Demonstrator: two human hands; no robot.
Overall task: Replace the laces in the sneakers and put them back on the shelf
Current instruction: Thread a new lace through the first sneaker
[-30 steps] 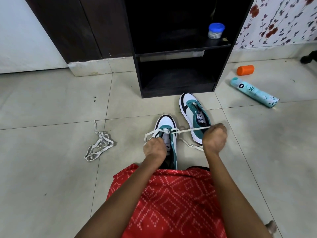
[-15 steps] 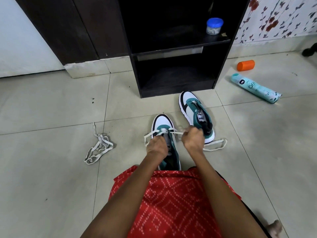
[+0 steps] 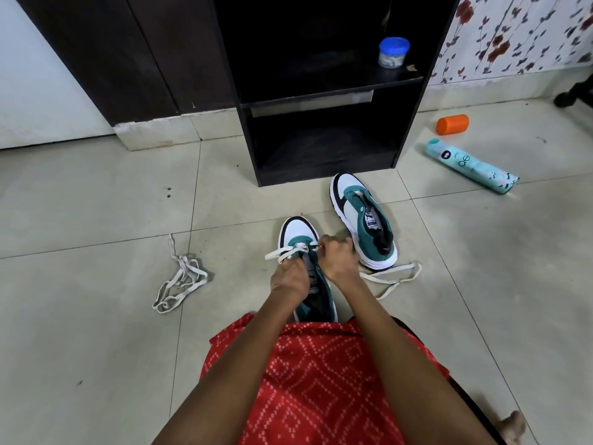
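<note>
left hand (image 3: 290, 279): our fingers curl round the white flat lace (image 3: 282, 252) on the white-and-teal sneaker (image 3: 298, 228)
right hand (image 3: 338, 260): our fingers pinch that lace at the eyelets

We look down on a pale tiled floor (image 3: 96, 348) that carries a dark shelf unit (image 3: 321, 176), a near sneaker (image 3: 295, 231), a far sneaker (image 3: 359, 203), a loose lace bundle (image 3: 179, 284), a trailing white lace (image 3: 391, 277), an orange cylinder (image 3: 452, 124) and a teal spray can (image 3: 471, 165) (on its side). A blue-lidded jar (image 3: 394, 53) stands on the upper shelf.
</note>
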